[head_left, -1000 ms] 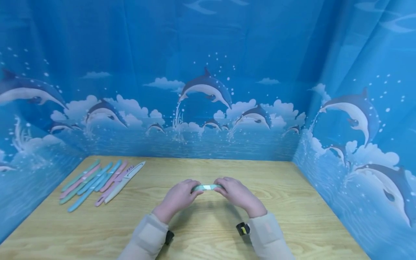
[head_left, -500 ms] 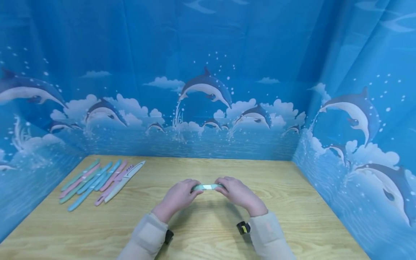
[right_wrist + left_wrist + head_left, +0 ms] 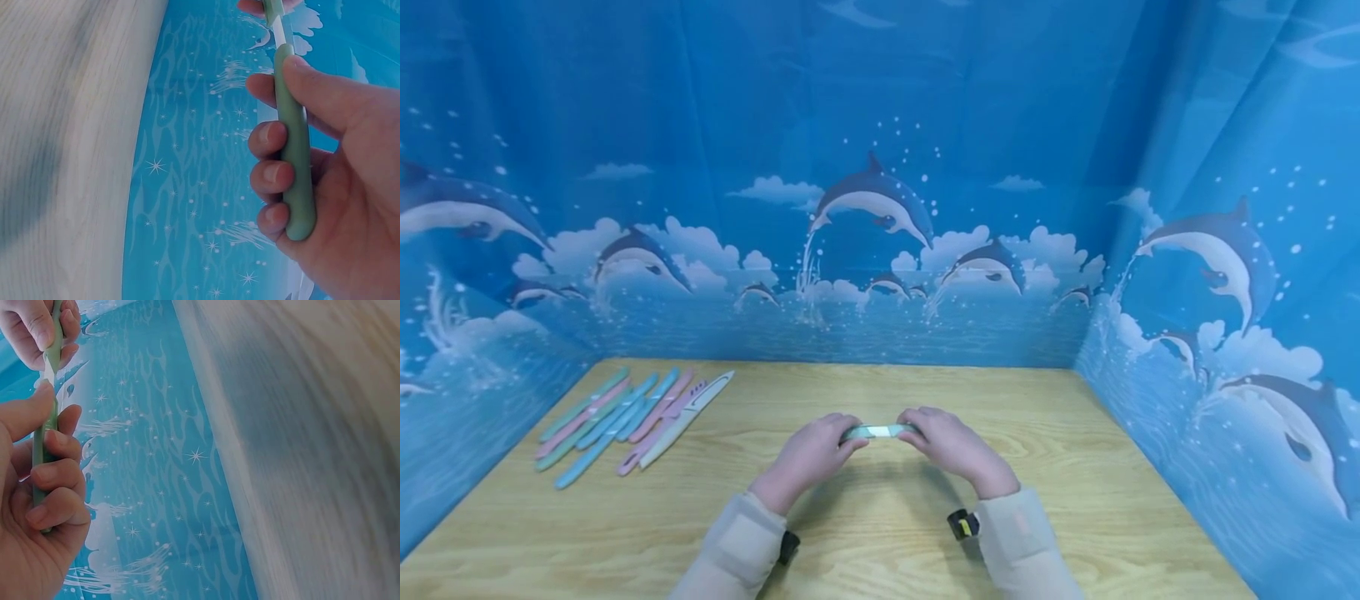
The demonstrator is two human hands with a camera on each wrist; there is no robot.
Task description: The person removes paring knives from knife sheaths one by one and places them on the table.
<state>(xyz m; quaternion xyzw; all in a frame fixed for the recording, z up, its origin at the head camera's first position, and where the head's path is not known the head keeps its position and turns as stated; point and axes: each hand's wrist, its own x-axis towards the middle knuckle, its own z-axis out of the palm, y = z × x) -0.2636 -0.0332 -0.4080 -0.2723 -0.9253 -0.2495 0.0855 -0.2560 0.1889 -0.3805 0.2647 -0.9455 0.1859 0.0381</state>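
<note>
Above the middle of the table, both hands hold a green-handled knife (image 3: 878, 432) level between them. A short whitish stretch of blade (image 3: 279, 32) shows between its two green ends. The right hand (image 3: 951, 450) grips the rounded handle (image 3: 297, 150), fingers curled round one side and thumb along the other. At the opposite end, the left hand (image 3: 812, 457) grips a green part (image 3: 45, 437), which looks like a sheath, with its thumb near the blade. The fingers cover much of that part.
Several pastel green, pink and blue knives (image 3: 606, 425) lie in an overlapping group at the left of the wooden table (image 3: 880, 542). A pale knife (image 3: 688, 421) and a pink fork-like piece (image 3: 658, 437) lie at its right side. Dolphin-print curtains (image 3: 880, 333) stand behind and beside the table.
</note>
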